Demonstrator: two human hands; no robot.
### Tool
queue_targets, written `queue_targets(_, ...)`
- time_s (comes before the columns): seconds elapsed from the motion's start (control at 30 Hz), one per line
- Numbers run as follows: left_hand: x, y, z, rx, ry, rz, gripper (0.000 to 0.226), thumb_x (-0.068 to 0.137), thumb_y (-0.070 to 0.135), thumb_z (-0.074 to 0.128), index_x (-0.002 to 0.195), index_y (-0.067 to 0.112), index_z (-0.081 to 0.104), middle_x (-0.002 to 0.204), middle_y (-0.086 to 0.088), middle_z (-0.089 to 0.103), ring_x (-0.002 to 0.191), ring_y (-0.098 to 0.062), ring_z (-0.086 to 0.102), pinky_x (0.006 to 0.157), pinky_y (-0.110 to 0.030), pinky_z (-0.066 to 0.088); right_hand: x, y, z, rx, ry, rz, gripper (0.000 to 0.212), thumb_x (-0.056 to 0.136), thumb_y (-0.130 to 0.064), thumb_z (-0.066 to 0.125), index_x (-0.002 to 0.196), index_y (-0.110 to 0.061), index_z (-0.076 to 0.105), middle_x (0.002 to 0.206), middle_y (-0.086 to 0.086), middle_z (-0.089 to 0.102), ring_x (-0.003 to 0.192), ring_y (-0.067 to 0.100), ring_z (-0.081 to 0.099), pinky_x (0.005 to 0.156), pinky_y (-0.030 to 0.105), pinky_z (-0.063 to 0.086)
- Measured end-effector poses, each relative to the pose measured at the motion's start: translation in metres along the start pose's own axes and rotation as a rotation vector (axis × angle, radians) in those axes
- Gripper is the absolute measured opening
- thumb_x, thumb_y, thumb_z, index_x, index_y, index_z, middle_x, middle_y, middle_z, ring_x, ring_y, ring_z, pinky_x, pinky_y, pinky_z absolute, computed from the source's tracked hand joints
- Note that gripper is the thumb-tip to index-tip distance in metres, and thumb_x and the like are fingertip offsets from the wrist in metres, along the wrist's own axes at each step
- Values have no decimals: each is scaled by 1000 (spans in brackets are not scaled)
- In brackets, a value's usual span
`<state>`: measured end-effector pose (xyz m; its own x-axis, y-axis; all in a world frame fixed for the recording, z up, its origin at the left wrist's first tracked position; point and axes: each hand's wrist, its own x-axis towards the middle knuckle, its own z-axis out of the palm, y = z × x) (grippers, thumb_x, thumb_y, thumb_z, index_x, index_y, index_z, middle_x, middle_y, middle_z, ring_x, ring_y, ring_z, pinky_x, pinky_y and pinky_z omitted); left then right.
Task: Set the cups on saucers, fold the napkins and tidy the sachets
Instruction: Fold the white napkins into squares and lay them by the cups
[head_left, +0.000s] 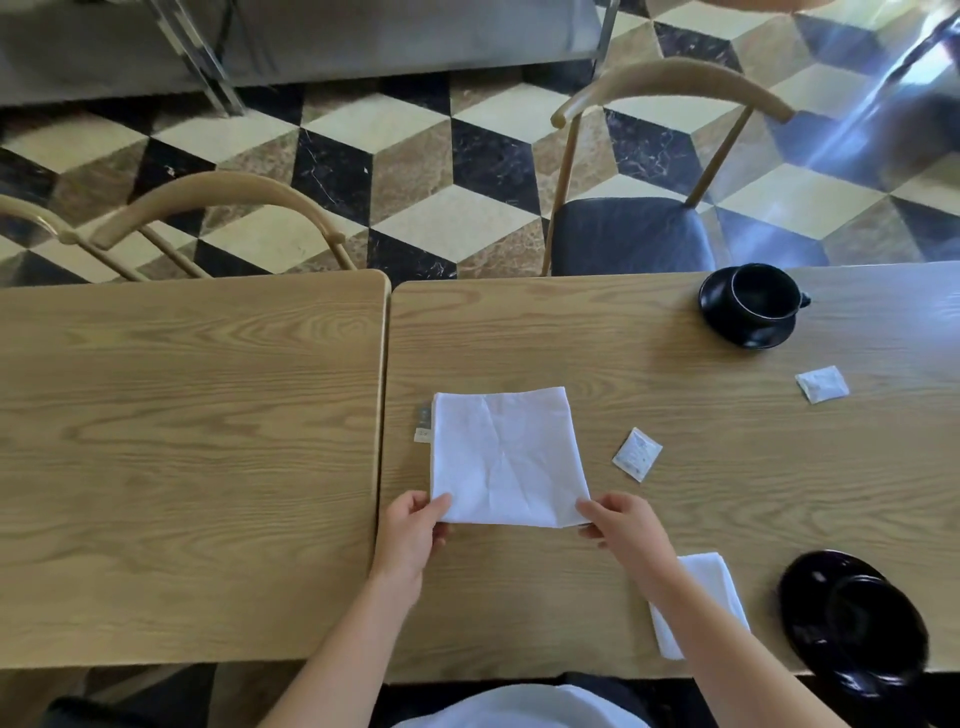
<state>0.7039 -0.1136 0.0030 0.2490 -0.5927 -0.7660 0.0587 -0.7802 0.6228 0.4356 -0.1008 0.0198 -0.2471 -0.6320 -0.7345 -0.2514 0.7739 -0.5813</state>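
Beneath oak tables (208, 415), cube-patterned floor (415, 171)

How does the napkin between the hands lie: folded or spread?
Folded, not finished: the napkin lies flat as a layered square, a label poking out at its left edge. Left hand and right hand pinch its near corners.

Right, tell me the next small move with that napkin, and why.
Probably lift the near edge and fold it away onto the far edge. Both hands, left and right, already pinch the near corners of the white napkin, which lies flat as a square, larger than the folded napkin nearby.
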Motion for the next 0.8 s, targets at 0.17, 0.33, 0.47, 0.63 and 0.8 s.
queue_targets(0.17, -39, -29, -16, 76, -10, -40, 32, 82, 21, 80, 104, 22, 57, 85, -10, 76, 55, -15, 67, 45, -24, 48, -30, 38, -11, 29, -54, 112, 20, 85, -19, 75, 83, -6, 59, 70, 6, 76, 47, 9, 59, 49, 23, 43)
queue_targets(0.33, -41, -40, -22, 92, -42, -125, 16, 89, 16, 72, 101, 20, 63, 81, -8, 73, 53, -18, 67, 43, -26, 47, -32, 38, -13, 15, -133, 246, 18, 87, -9, 70, 85, -11, 52, 64, 4, 74, 41, 8, 52, 39, 17, 33)
queue_targets(0.47, -27, -20, -13, -73, -52, -167, 6, 93, 11, 69, 98, 9, 69, 87, -13, 71, 52, -17, 67, 46, -26, 50, -17, 10, -14, 68, -98, 186, 14, 87, -10, 64, 100, -8, 59, 64, -1, 73, 44, 8, 54, 42, 19, 35)
queue_targets(0.63, -7, 10, -5, -291, -83, -286, 23, 91, 19, 73, 99, -2, 69, 75, -19, 74, 59, -23, 71, 50, -29, 60, 5, -30, -17, 270, -216, 180, 20, 91, -26, 65, 104, -13, 73, 94, 4, 81, 72, 16, 71, 56, 24, 43)
queue_targets(0.8, 19, 21, -10, -52, -205, -252, 29, 79, 25, 84, 96, 9, 68, 67, -3, 60, 53, -14, 57, 42, -24, 43, 31, -47, -12, 43, -258, 117, 23, 76, -29, 79, 95, -16, 75, 82, -1, 69, 69, 12, 65, 57, 24, 43)
